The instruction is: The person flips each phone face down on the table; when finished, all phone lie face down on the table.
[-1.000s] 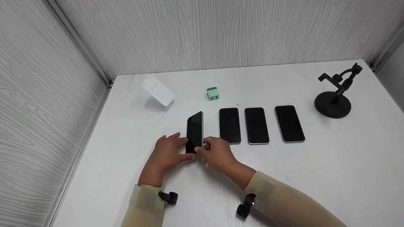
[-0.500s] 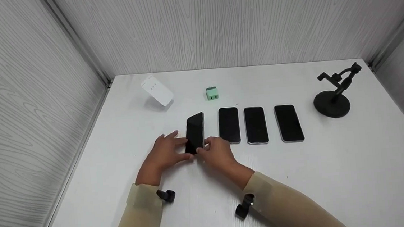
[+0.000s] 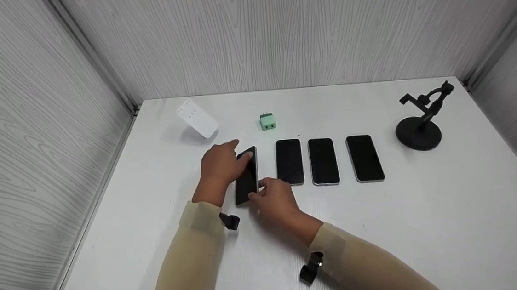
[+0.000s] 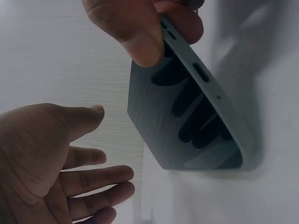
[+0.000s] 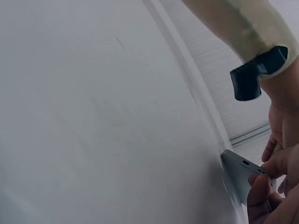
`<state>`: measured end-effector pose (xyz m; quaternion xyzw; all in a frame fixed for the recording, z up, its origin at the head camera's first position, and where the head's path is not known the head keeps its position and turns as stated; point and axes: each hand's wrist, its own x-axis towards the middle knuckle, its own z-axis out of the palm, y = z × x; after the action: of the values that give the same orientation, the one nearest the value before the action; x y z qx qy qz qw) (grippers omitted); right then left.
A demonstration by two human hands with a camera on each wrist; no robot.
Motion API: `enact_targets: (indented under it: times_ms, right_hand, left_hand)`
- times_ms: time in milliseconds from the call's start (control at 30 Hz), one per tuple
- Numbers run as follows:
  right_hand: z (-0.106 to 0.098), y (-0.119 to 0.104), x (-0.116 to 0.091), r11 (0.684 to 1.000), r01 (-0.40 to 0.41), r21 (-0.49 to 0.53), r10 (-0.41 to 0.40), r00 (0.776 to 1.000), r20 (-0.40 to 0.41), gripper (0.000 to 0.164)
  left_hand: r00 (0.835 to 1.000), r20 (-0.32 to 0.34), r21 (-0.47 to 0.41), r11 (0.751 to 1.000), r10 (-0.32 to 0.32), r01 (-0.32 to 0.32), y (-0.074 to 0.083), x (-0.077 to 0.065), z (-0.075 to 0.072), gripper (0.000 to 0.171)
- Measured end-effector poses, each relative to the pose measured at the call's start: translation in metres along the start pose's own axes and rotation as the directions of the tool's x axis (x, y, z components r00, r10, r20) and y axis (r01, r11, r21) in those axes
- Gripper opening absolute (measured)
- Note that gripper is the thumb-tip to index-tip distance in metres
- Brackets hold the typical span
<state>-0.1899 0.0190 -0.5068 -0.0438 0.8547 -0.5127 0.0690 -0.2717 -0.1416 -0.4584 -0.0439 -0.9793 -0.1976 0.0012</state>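
A black-screened smartphone (image 3: 246,183) is tilted up on one long edge, leftmost of a row of phones in the head view. My right hand (image 3: 277,199) pinches its near right corner between thumb and fingers, beside the charging port visible in the left wrist view. My left hand (image 3: 221,164) is at the phone's far left side, its thumb over the screen from above. In the left wrist view the fingers (image 4: 98,179) of that hand are loosely spread and apart from the phone. Right of it lie a phone (image 3: 289,162), another phone (image 3: 323,161) and a third phone (image 3: 365,158), screens up.
A white power strip-like plate (image 3: 197,119) with slots leans at the back left of the white table (image 3: 408,225). A small green plug adapter (image 3: 267,121) stands behind the phones. At the right is a black phone stand (image 3: 419,133) with a round base. Grey panels enclose the table.
My left hand has moved from the phone's near left side up to its far end, thumb now over the screen. The right hand keeps its pinch, and the phone is still tilted.
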Motion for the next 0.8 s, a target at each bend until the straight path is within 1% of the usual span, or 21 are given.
enact_targets:
  times_ms: [133, 233, 300, 433, 600, 700, 800]
  right_hand:
    - [0.0, -0.001, -0.001, 1.0, 0.013, -0.007, -0.013, 1.0, -0.006, 0.03]
    - [0.0, 0.0, -0.001, 0.999, 0.034, -0.037, -0.034, 0.999, -0.009, 0.028]
    - [0.0, 0.0, -0.001, 0.997, 0.048, -0.054, -0.049, 0.999, -0.007, 0.027]
    - [0.001, 0.001, -0.002, 0.994, 0.076, -0.075, -0.077, 0.997, -0.009, 0.025]
    - [0.002, 0.001, -0.002, 0.991, 0.099, -0.087, -0.102, 0.994, -0.027, 0.023]
    - [0.002, 0.001, -0.003, 0.992, 0.093, -0.083, -0.095, 0.995, -0.02, 0.024]
    - [0.002, 0.001, -0.004, 0.994, 0.086, -0.069, -0.087, 0.996, -0.007, 0.026]
  left_hand:
    - [1.0, -0.012, 0.045, 0.999, 0.001, 0.0, 0.015, 0.016, 0.005, 0.065]
    - [1.0, 0.008, 0.099, 0.995, -0.003, 0.002, 0.022, 0.023, 0.01, 0.064]
    - [1.0, 0.02, 0.135, 0.991, -0.009, 0.006, 0.026, 0.026, 0.012, 0.059]
    - [1.0, 0.021, 0.189, 0.982, -0.009, 0.005, 0.03, 0.028, 0.016, 0.044]
    - [1.0, 0.009, 0.233, 0.972, 0.02, -0.022, 0.036, 0.031, 0.017, 0.03]
    - [1.0, 0.01, 0.242, 0.97, 0.028, -0.029, 0.038, 0.032, 0.018, 0.025]
    - [1.0, 0.002, 0.242, 0.97, 0.022, -0.022, 0.038, 0.031, 0.019, 0.023]
